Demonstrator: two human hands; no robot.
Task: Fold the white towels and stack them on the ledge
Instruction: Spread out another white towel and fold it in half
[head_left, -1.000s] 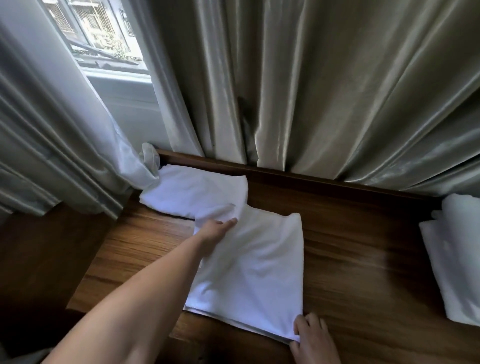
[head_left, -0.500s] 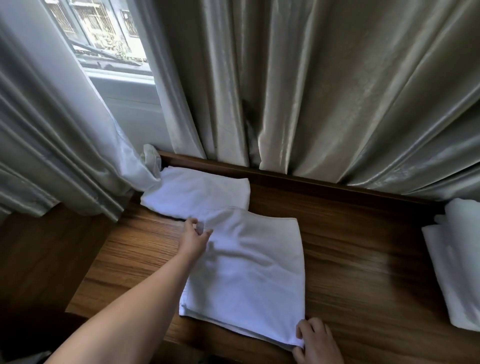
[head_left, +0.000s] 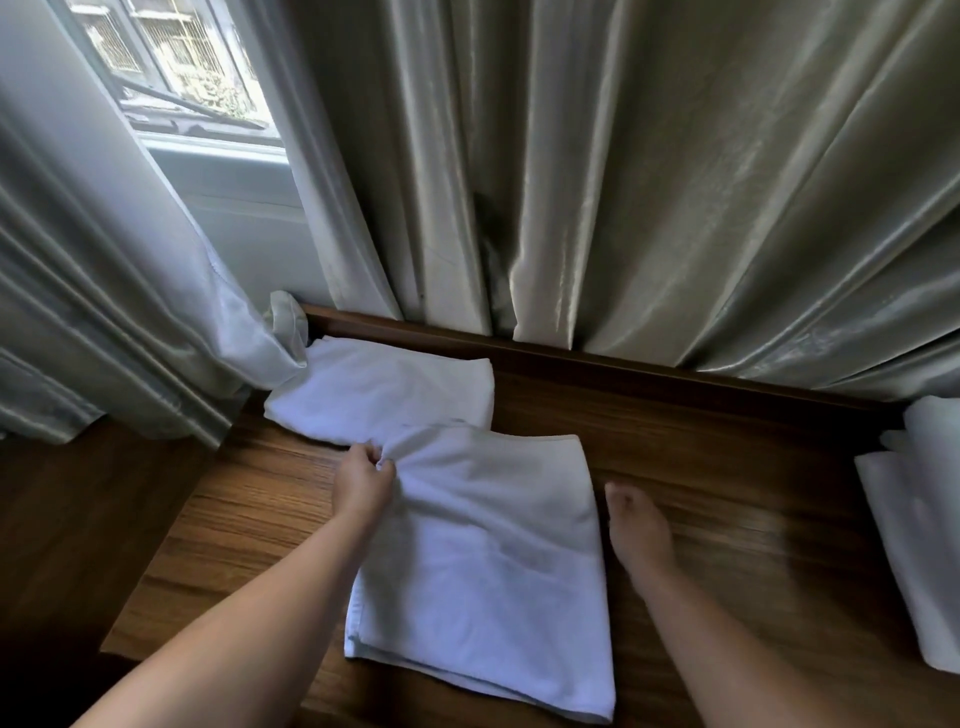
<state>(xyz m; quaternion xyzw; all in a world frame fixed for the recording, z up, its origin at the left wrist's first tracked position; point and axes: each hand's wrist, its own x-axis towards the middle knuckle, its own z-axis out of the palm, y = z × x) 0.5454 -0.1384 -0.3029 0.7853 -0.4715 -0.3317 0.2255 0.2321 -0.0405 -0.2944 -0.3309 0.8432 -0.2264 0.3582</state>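
Observation:
A white towel (head_left: 493, 561), folded into a long rectangle, lies on the wooden ledge (head_left: 717, 467) in front of me. My left hand (head_left: 363, 480) pinches its far left corner, and the cloth bunches there. My right hand (head_left: 636, 530) hovers over the wood just right of the towel, fingers apart and holding nothing. A second folded white towel (head_left: 384, 395) lies flat behind the first, against the ledge's back rail, and the front towel's far edge overlaps it slightly.
Grey-green curtains (head_left: 649, 182) hang behind the ledge, and a lighter curtain (head_left: 104, 291) drapes onto its left end. A window (head_left: 176, 62) shows at top left. More white towels (head_left: 919, 535) sit at the right edge. The ledge's front edge runs just under my forearms.
My left hand slid from the towel's top to its far left corner and pinched it. My right hand let go of the near right corner and moved up beside the towel's right edge.

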